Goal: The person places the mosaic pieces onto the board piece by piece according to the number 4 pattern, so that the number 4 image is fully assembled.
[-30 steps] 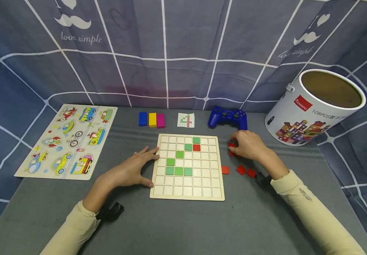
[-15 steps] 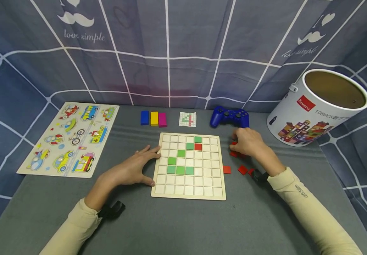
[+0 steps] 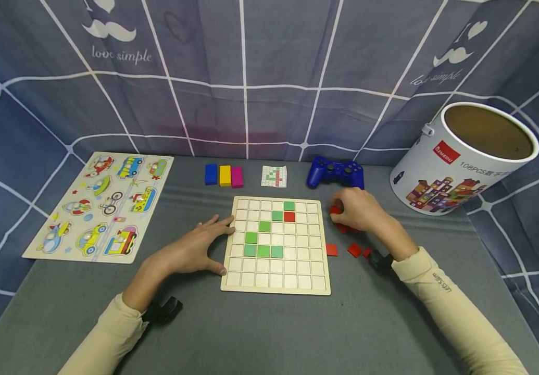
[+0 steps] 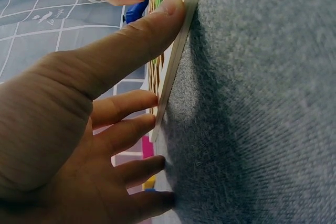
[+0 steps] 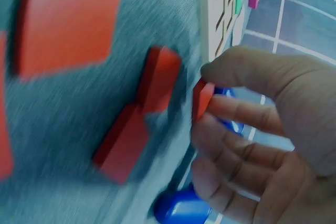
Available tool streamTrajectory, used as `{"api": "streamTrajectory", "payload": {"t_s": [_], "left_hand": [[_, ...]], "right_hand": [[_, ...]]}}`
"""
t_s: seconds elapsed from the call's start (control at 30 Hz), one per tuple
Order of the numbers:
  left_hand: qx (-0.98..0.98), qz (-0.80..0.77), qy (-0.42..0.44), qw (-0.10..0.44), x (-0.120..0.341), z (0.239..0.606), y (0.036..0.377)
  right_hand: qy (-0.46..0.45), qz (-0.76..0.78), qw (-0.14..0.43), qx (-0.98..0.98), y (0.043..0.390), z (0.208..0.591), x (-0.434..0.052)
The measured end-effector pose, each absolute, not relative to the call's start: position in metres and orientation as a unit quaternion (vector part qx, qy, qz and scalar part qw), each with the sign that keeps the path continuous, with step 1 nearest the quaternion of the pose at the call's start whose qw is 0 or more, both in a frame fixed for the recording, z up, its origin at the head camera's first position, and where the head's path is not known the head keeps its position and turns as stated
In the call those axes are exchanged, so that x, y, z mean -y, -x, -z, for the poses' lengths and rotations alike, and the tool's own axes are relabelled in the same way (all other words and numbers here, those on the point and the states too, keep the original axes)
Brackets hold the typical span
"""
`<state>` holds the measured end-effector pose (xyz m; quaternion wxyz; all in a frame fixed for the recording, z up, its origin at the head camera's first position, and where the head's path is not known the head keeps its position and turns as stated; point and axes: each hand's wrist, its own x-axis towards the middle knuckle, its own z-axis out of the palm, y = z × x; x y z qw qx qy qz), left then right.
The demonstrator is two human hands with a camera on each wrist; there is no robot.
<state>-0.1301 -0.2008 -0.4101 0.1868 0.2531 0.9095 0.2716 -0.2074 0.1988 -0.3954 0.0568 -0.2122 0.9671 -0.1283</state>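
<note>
On grid board (image 3: 276, 281) — 6 green, 1 red tile | right hand (image 3: 360, 211) pinches red tile (image 3: 334, 210) | left hand (image 3: 194, 250) flat, fingers straight

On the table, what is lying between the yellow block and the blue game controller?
In the head view, a pink block touches the yellow block; further right lies a small pattern card, then bare table before the blue game controller.
</note>
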Motion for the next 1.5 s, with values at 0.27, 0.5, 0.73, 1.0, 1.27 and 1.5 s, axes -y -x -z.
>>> {"api": "streamTrajectory", "payload": {"t_s": [0.27, 0.5, 0.73, 1.0, 1.27, 1.5], "left_hand": [[-0.908, -0.272, -0.26, 0.184, 0.201, 0.411, 0.131], [-0.908, -0.271, -0.258, 0.187, 0.201, 0.41, 0.131], [-0.907, -0.27, -0.264, 0.185, 0.201, 0.409, 0.132], [-0.906, -0.273, -0.265, 0.183, 0.202, 0.409, 0.13], [-0.904, -0.275, -0.273, 0.184, 0.201, 0.412, 0.13], [-0.904, -0.28, -0.263, 0.185, 0.203, 0.41, 0.131]], "right_hand": [[0.306, 0.167, 0.035, -0.937, 0.191, 0.399, -0.156], [0.356, 0.156, 0.039, -0.921, 0.183, 0.401, -0.124], [0.372, 0.141, 0.024, -0.917, 0.183, 0.403, -0.113], [0.375, 0.141, 0.043, -0.915, 0.182, 0.401, -0.111], [0.335, 0.18, 0.029, -0.924, 0.181, 0.4, -0.143], [0.284, 0.145, 0.027, -0.947, 0.181, 0.394, -0.196]]}}
